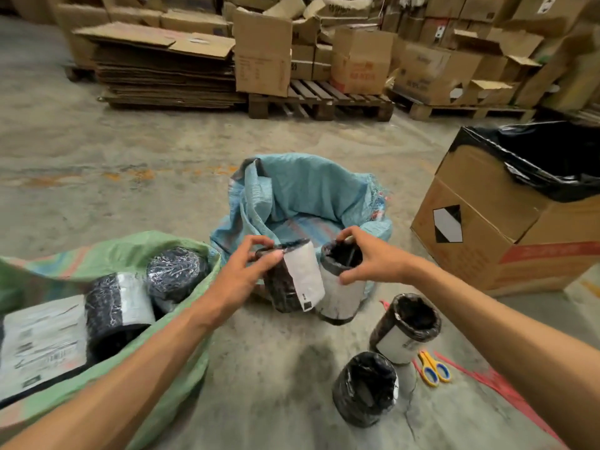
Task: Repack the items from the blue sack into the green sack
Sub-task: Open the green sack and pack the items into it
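Now my left hand (251,267) and right hand (367,258) each grip a black-wrapped, white-labelled cylindrical parcel (292,280), lifted clear of the crumpled blue woven sack (302,190), presumably bound for the green woven sack (136,245).

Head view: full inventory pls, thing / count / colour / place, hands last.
blue sack: 1, blue, floor centre, open
green sack: 1, green, floor left, open
rolls in green sack: at least 2, black, white labels
flat parcel: 1, white label, in green sack
held rolls: 2, black, before blue sack
floor rolls: 2, black, right of centre
scissors: 1, yellow-blue, floor right
lined box: 1, brown, black liner, right
pallets: boxes stacked, back
left hand: grip on left roll
right hand: grip on right roll
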The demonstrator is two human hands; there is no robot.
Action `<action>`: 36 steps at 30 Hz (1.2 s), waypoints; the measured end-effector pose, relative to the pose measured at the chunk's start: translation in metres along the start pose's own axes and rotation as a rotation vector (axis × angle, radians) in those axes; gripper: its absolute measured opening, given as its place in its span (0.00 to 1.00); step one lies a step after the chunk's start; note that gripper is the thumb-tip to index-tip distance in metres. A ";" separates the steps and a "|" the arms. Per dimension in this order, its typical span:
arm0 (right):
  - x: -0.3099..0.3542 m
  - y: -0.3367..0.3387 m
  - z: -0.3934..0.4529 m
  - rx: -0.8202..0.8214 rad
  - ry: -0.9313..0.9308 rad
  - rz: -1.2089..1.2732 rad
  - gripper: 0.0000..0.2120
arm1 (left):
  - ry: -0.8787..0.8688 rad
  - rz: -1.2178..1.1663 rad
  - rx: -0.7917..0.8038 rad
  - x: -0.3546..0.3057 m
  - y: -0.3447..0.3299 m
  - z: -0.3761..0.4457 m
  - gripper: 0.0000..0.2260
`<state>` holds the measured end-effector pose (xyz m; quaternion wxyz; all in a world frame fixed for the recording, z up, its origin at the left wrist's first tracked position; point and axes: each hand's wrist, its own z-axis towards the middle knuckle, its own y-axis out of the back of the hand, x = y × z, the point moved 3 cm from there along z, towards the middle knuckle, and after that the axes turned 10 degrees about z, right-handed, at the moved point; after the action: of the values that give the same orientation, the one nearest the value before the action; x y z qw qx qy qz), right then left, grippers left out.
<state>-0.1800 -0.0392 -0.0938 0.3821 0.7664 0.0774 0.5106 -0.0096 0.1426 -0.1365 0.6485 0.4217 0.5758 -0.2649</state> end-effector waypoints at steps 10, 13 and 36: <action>0.133 -0.051 0.067 0.005 0.266 0.567 0.27 | 0.107 -0.242 -0.632 -0.022 0.153 -0.035 0.27; 0.178 -0.086 0.084 0.061 0.347 0.593 0.24 | 0.164 -0.275 -0.875 -0.013 0.204 -0.064 0.17; 0.286 -0.346 0.119 0.244 0.441 -0.163 0.31 | 0.796 1.021 -1.085 0.091 0.299 -0.179 0.17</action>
<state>0.1475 0.2870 -0.1389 0.3008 0.6683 0.2810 0.6197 0.1622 0.4591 -0.1490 0.5500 0.3219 0.5476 0.5423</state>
